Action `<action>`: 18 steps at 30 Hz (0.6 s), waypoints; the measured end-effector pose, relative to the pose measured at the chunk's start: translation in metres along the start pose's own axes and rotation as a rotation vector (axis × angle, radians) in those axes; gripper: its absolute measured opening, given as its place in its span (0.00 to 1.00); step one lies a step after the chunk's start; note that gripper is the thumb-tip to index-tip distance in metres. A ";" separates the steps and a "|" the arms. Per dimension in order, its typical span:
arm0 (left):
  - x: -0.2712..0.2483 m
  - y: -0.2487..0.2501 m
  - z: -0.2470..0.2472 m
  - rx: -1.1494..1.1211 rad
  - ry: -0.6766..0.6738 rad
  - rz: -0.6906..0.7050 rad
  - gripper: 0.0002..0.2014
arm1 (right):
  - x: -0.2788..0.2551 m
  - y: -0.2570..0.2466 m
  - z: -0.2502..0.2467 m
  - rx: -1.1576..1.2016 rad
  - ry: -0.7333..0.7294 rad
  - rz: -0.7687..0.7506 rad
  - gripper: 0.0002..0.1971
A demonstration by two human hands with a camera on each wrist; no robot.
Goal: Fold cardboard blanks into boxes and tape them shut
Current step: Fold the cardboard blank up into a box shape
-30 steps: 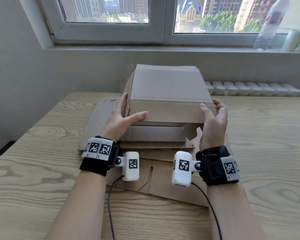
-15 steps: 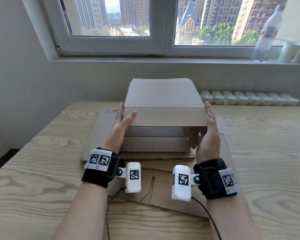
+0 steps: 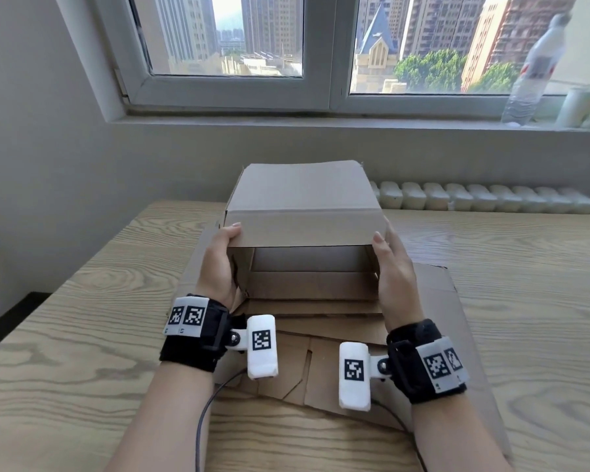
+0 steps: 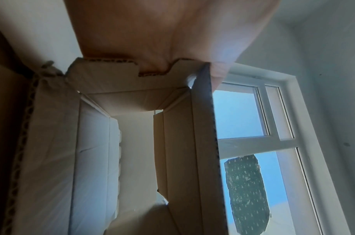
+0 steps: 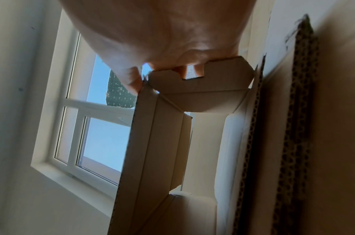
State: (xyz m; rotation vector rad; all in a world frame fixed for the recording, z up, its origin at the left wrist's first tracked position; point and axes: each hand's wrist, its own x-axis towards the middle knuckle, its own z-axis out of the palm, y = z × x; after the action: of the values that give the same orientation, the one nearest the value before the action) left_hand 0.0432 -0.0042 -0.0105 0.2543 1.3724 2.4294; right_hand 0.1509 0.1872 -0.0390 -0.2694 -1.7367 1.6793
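No brand or print shows on the cardboard box (image 3: 302, 202); the only markings I can see are the black-and-white square codes on my wrist bands (image 3: 186, 316), and they carry no readable words. The label on the plastic bottle (image 3: 533, 68) on the windowsill (image 3: 286, 122) is too blurred to read.

My left hand (image 3: 217, 267) grips the box's left side, thumb on the front flap and fingers (image 4: 216, 74) curled round its edge. My right hand (image 3: 394, 270) holds the right side the same way, thumb up on the flap. The box sits half-formed, open toward me, on a stack of flat cardboard blanks (image 3: 433, 301) on the wooden worktop (image 3: 82, 335).

Behind the box, a row of white moulded trays (image 3: 484, 199) lines the wall. Cables (image 3: 203, 424) trail from my wrist cameras across the blanks.
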 end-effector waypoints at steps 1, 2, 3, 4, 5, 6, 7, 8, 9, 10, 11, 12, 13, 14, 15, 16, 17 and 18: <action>0.002 0.000 -0.003 -0.016 -0.010 0.035 0.24 | -0.001 0.000 0.002 -0.017 -0.022 -0.005 0.29; -0.001 0.002 -0.003 -0.019 -0.010 0.056 0.27 | -0.003 0.000 0.003 -0.030 -0.038 -0.006 0.29; 0.000 0.003 -0.006 -0.018 -0.026 0.058 0.28 | -0.003 0.000 0.004 -0.034 -0.051 0.000 0.30; 0.001 0.004 -0.007 0.003 -0.034 0.066 0.25 | -0.004 0.000 0.004 -0.030 -0.060 0.013 0.33; 0.004 0.003 -0.009 0.047 -0.015 0.082 0.21 | -0.004 -0.001 0.002 -0.025 -0.070 0.023 0.36; 0.002 0.004 -0.008 0.134 -0.024 0.098 0.18 | -0.004 -0.001 0.000 -0.026 -0.078 0.030 0.38; 0.001 0.004 -0.007 0.222 -0.064 0.115 0.23 | -0.003 0.000 -0.003 -0.035 -0.084 0.032 0.38; -0.001 0.004 -0.005 0.336 -0.066 0.143 0.32 | -0.003 0.000 -0.006 -0.050 -0.082 0.039 0.37; -0.003 0.003 -0.001 0.379 -0.062 0.148 0.38 | -0.003 0.000 -0.007 -0.061 -0.072 0.047 0.36; -0.003 0.002 0.003 0.402 -0.068 0.147 0.41 | -0.002 0.001 -0.009 -0.069 -0.057 0.056 0.35; -0.006 0.001 0.006 0.425 -0.100 0.173 0.44 | -0.002 0.003 -0.009 -0.078 -0.043 0.061 0.35; -0.012 0.000 0.007 0.486 -0.130 0.212 0.46 | -0.002 0.004 -0.010 -0.095 -0.030 0.064 0.36; -0.011 0.000 0.006 0.516 -0.116 0.215 0.47 | -0.001 0.006 -0.010 -0.114 -0.023 0.064 0.38; -0.010 -0.002 0.007 0.553 -0.090 0.221 0.41 | -0.001 0.006 -0.009 -0.134 -0.022 0.062 0.39; -0.009 -0.003 0.008 0.569 -0.056 0.205 0.29 | -0.001 0.007 -0.008 -0.148 -0.024 0.056 0.40; -0.008 -0.002 0.008 0.549 -0.019 0.197 0.24 | -0.001 0.007 -0.008 -0.156 -0.025 0.051 0.40; -0.003 -0.005 0.004 0.505 -0.014 0.192 0.28 | 0.000 0.006 -0.007 -0.151 -0.024 0.048 0.39; 0.001 -0.009 0.001 0.466 -0.024 0.191 0.32 | 0.000 0.006 -0.008 -0.137 -0.019 0.048 0.38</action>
State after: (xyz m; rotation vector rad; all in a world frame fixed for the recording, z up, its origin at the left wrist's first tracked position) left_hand 0.0444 0.0009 -0.0174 0.5465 1.9704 2.2023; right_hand 0.1534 0.1943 -0.0453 -0.3612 -1.8766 1.6030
